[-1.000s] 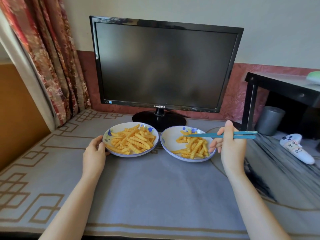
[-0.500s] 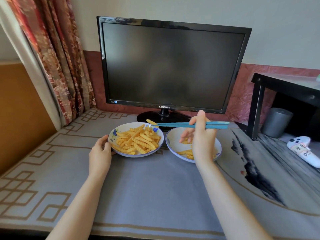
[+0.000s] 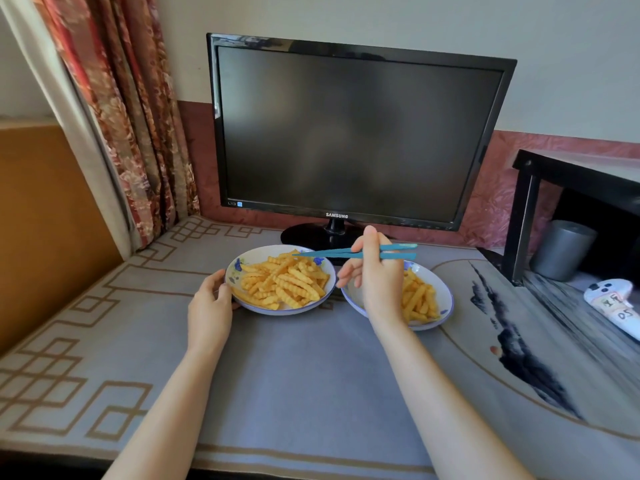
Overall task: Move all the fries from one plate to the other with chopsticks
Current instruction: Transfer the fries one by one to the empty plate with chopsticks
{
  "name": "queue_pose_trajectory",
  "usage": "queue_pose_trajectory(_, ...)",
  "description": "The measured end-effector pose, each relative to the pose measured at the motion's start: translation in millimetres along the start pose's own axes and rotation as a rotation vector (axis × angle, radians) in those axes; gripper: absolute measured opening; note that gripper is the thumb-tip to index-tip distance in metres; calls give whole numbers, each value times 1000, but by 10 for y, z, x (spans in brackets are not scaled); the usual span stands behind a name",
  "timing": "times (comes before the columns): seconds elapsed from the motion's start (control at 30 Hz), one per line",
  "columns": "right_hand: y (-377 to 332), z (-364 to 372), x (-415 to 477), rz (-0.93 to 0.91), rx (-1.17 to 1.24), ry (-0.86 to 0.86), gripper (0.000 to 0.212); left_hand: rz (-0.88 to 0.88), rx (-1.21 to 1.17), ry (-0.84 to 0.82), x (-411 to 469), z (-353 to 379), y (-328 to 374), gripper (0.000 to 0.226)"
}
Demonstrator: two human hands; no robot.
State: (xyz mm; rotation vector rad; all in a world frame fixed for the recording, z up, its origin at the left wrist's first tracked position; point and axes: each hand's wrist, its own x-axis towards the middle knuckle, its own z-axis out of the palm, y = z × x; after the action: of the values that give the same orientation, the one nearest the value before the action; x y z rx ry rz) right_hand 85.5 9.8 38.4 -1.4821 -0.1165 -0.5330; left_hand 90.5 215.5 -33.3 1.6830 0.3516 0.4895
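Two white plates with blue flowers stand side by side in front of the monitor. The left plate [image 3: 242, 265] holds a large heap of crinkle fries [image 3: 284, 282]; the right plate [image 3: 445, 289] holds a smaller heap of fries [image 3: 417, 299]. My left hand [image 3: 209, 306] holds the left plate's rim. My right hand [image 3: 375, 275] grips teal chopsticks [image 3: 329, 252] that lie nearly level, with their tips over the far edge of the left plate. I cannot tell whether a fry is still between the tips. That hand hides the left part of the right plate.
A black monitor [image 3: 349, 133] on its stand rises just behind the plates. A black side table [image 3: 575, 174] with a grey cup [image 3: 562, 249] under it stands at the right. A white controller [image 3: 614, 303] lies near the right edge. Curtains [image 3: 117, 116] hang at the left.
The chopsticks came from the right plate with one fry at their tips and moved left over the left plate. The tips now sit lower, at the left heap. My left hand stayed on the rim.
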Motion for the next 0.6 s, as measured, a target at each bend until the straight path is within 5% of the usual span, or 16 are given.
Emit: queue_pose_trajectory(0.6,-199,-1131,36,-52,-135,170,36,5,14,-8,16,-3,-8,38)
